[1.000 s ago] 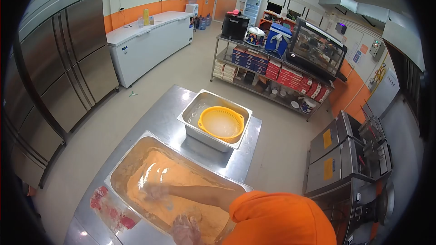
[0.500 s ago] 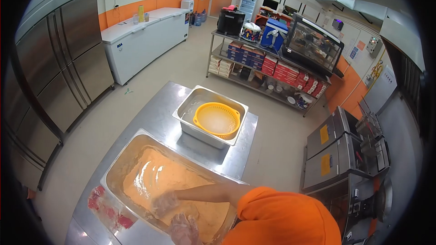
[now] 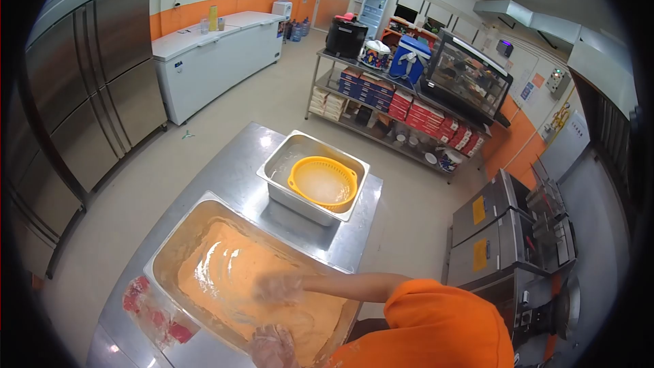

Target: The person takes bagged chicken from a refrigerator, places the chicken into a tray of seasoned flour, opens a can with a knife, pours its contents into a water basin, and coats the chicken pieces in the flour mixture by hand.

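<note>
A large steel pan (image 3: 197,212) holds pale orange powder (image 3: 235,259) with white streaks on its surface. My right hand (image 3: 279,287), in a clear glove, is low over the powder in the middle of the pan; motion smears its fingers. My left hand (image 3: 272,346), also gloved, is at the pan's near side with bent fingers slightly apart over the powder. Beside it the powder is heaped unevenly, and I cannot make out whether something lies under it. A crumpled clear plastic bag with red print (image 3: 153,310) lies against the pan's outer left side.
Behind the pan, a deeper steel container (image 3: 276,187) holds a yellow strainer basket (image 3: 323,180) with cloudy liquid. Both stand on a steel table (image 3: 235,157). Further off are a white chest freezer (image 3: 218,51), a steel shelf rack (image 3: 320,71) with boxes, and fryers (image 3: 477,252) at right.
My right hand has swept across the powder, up and to the right, away from my left hand. The left hand has shifted slightly. The view has tilted a little.
</note>
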Demonstrator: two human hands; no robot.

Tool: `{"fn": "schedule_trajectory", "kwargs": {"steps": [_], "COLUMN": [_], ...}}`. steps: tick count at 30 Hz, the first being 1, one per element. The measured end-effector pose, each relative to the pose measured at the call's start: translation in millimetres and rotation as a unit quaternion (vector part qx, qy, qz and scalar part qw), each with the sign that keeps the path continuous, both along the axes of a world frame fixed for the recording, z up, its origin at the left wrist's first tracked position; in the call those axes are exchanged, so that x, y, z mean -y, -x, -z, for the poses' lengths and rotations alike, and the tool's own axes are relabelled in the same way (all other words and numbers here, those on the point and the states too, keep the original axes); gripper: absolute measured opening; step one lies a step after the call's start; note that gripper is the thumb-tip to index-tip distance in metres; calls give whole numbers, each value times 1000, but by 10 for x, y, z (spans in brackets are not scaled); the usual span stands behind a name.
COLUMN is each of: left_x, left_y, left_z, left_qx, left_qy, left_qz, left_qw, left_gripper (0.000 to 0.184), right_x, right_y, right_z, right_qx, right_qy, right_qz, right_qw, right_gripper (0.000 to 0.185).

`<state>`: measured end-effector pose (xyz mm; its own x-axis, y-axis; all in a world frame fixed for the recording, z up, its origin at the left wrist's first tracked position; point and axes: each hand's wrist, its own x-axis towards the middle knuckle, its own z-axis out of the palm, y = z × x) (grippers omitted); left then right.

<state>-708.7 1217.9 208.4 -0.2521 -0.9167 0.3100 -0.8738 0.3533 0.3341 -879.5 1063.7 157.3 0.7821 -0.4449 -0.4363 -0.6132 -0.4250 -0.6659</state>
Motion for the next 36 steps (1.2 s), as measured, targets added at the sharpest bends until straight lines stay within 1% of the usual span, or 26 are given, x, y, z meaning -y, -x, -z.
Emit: {"fn": "schedule_trajectory", "kwargs": {"steps": [1,3,4,6,7,8,9,10,12,13,15,16,17,18,22,24,26,28,29,30,31,32,33,34,35,36], "left_x": [-18,-57,-68,-102,-152,-224,-244,-186,-120,-134,-166,-126,-103,-88,-128,-107,-124,-133,-147,-105,-26,122,159,203,314,434], "left_y": [31,86,65,42,-11,-97,-136,-111,-79,-98,-143,-73,9,64,60,102,220,161,22,-46,-38,21,46,32,-43,-126], "left_z": [-59,-188,-181,-122,114,504,714,492,97,164,355,135,-102,-264,76,392,74,65,275,250,235,-28,-175,-94,84,248], "left_qx": [-3,76,78,149,147,206,263,263,214,214,280,280,208,133,157,53,20,-9,40,89,90,19,-51,-50,16,82], "left_qy": [-3,6,5,-22,-22,2,27,28,145,145,151,151,26,-100,-41,-73,-51,-23,-10,3,8,-116,-242,-245,-188,-127], "left_qz": [7,-51,-47,-36,-38,-27,-17,-17,14,14,35,35,-8,-50,-38,-118,-128,-132,-75,-18,-19,-34,-48,-47,-39,-30], "left_qw": [1000,996,996,988,988,978,964,964,966,966,947,948,978,985,986,989,990,991,996,996,996,993,968,967,981,988], "left_gripper": [26,27,27,24,24,23,22,22,20,20,22,22,25,27,32,37,37,38,33,31,31,42,55,55,55,55], "right_x": [10,98,73,-87,-176,-262,-315,-352,-339,-304,-179,-122,-58,-31,-123,-312,-530,-636,-574,-510,-212,5,219,317,435,551], "right_y": [29,45,21,89,133,183,238,303,431,491,600,643,671,674,632,675,730,772,747,710,721,633,534,345,184,96], "right_z": [76,335,423,548,574,588,572,540,431,359,234,229,232,258,517,618,687,716,736,698,651,409,113,-171,-49,118], "right_qx": [-4,-11,-13,-13,-12,-12,-11,-10,-8,-2,10,13,18,5,-29,-16,20,72,99,125,52,19,-15,-9,96,201], "right_qy": [15,82,77,32,12,-5,-16,-24,-15,5,83,136,191,191,149,104,66,52,44,36,110,139,167,153,237,319], "right_qz": [-11,-69,-69,-50,-46,-42,-40,-37,-19,2,47,64,75,84,71,93,126,165,180,194,84,88,91,204,206,205], "right_qw": [1000,994,995,998,999,999,999,999,1000,1000,995,989,979,978,986,990,990,982,978,972,989,986,982,967,945,903], "right_gripper": [30,34,34,34,34,33,33,33,33,33,33,34,34,34,33,32,32,31,35,38,38,37,37,37,36,37]}}
